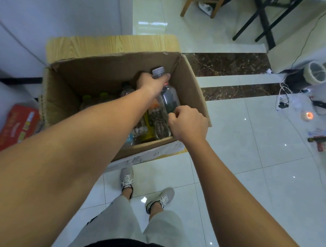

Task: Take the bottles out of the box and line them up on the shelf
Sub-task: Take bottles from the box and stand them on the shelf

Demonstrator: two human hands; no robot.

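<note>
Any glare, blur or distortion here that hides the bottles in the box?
Head view: wide-angle distortion stretches the forearms and bows the floor tiles, which carry small glints of light; the box interior is dim, so the bottles at its left side are soft and murky; the left hand and its grey-capped bottle read clearly.

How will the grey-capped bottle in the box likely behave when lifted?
Probably light: the left hand alone grips the grey-capped bottle near its neck. Its clear, smooth-looking plastic may be slippery and give under pressure. Being round, it would likely roll if laid down.
</note>
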